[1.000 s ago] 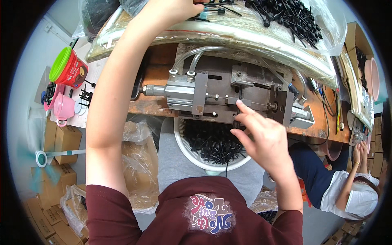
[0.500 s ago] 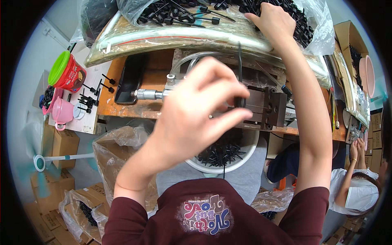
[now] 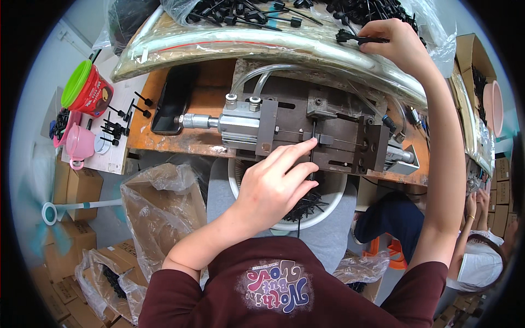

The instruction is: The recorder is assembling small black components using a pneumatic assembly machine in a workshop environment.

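Note:
My left hand (image 3: pixel 273 183) is at the metal fixture (image 3: pixel 287 123) on the bench, its fingertips closed around a black plastic part (image 3: pixel 313 128) with a thin stem. That part lies across the fixture beside a small grey block (image 3: pixel 325 140), and the fingers partly cover it. My right hand (image 3: pixel 402 46) is raised at the far right, over the edge of the plastic-covered tray (image 3: pixel 273 46). Between its thumb and fingers is another slim black plastic part (image 3: pixel 350 36). A heap of similar black parts (image 3: pixel 372 13) lies just behind it.
In front of my lap stands a white tub (image 3: pixel 342 191) of black parts. A phone (image 3: pixel 172 106), a red bucket (image 3: pixel 90 93) and a pink cup (image 3: pixel 79 145) stand to the left. Clear hoses (image 3: pixel 249 74) arch over the fixture. Another person (image 3: pixel 481 262) sits at the right.
My left hand has lowered the black part from above the fixture onto it. My right hand has drawn back from the heap, now holding a black part.

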`<state>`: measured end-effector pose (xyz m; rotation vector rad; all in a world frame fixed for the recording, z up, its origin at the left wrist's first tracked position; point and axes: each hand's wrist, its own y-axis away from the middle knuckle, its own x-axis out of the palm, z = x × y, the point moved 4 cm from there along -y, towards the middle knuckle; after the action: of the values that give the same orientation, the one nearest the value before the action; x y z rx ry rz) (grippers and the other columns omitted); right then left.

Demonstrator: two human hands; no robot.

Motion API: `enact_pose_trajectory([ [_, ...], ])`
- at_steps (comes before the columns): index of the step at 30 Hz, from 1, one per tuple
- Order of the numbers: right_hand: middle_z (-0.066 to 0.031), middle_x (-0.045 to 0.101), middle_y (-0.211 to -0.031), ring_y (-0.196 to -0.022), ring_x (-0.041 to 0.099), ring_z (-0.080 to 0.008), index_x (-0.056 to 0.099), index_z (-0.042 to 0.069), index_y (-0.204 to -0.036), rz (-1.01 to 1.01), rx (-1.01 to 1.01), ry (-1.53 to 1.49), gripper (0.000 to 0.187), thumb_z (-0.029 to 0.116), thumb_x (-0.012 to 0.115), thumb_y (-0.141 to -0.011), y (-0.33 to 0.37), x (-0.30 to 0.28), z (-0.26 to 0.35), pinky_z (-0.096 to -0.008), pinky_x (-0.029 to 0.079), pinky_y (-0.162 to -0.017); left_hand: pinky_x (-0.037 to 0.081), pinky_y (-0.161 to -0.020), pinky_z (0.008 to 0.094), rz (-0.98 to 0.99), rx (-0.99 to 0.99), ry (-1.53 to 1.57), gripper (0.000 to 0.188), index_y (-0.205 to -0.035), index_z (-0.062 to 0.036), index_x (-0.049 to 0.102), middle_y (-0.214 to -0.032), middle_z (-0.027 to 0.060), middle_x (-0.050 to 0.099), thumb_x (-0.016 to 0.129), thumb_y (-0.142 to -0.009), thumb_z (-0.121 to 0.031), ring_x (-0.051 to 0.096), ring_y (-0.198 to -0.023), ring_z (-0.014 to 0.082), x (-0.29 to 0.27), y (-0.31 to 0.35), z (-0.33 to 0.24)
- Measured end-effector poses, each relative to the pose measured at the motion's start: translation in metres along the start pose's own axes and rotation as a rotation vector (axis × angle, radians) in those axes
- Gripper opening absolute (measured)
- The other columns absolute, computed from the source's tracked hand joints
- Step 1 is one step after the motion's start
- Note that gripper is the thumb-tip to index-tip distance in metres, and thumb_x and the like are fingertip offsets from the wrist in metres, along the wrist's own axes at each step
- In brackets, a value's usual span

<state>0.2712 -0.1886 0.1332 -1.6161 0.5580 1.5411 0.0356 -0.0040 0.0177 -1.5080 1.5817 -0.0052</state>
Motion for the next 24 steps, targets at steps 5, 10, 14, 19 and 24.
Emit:
enact_pose_trajectory([
  [5,-0.0125,0.072,-0.098,-0.084,0.067,-0.0267,0.074,0.002,-0.095,-0.055,-0.097,0.221,0.032,0.017,0.081,-0.068,-0.006,-0.01,0.013,-0.0385,0.052,-0.082,0.058,-0.083,0.0354,-0.058,0.028,-0.138,0.025,-0.093,-0.0021,0.069,-0.126,0.0142,0.066,0.08,-0.073,-0.011,0.07,-0.092,0.0285,0.016,0.002,-0.004],
  [10,-0.0154,0.07,-0.078,-0.074,0.068,-0.0294,0.069,0.0,-0.077,0.259,0.219,0.159,0.022,0.014,0.079,-0.063,-0.033,-0.008,0.027,-0.0388,0.053,-0.067,0.059,-0.086,0.035,0.007,0.07,-0.262,0.025,-0.093,-0.003,0.069,-0.125,0.0142,0.067,0.08,-0.072,-0.01,0.071,-0.087,0.0268,0.025,-0.003,-0.008],
  [14,-0.0188,0.071,-0.091,-0.087,0.067,-0.0317,0.072,0.001,-0.091,0.323,0.166,0.182,0.032,0.016,0.079,-0.064,-0.038,-0.007,0.029,-0.0398,0.054,-0.074,0.059,-0.083,0.0338,0.059,0.046,-0.269,0.026,-0.092,-0.0037,0.069,-0.123,0.0135,0.069,0.081,-0.071,-0.012,0.072,-0.084,0.0256,0.02,-0.01,-0.009],
  [19,-0.0119,0.067,-0.085,-0.076,0.063,-0.0296,0.07,0.0,-0.092,0.296,0.013,0.177,0.032,0.014,0.077,-0.064,-0.033,0.004,0.008,-0.0402,0.052,-0.075,0.058,-0.075,0.0319,0.053,0.053,-0.284,0.026,-0.091,-0.0038,0.069,-0.123,0.0135,0.069,0.081,-0.069,-0.011,0.072,-0.081,0.0247,0.024,-0.007,-0.007],
  [24,-0.0101,0.06,-0.083,-0.079,0.058,-0.026,0.069,-0.001,-0.093,0.001,-0.259,0.215,0.028,0.015,0.077,-0.072,-0.019,0.003,-0.014,-0.0409,0.048,-0.075,0.057,-0.07,0.0316,0.041,0.061,-0.259,0.025,-0.089,-0.0038,0.069,-0.123,0.0133,0.069,0.081,-0.069,-0.009,0.072,-0.079,0.0238,0.024,-0.006,-0.007],
])
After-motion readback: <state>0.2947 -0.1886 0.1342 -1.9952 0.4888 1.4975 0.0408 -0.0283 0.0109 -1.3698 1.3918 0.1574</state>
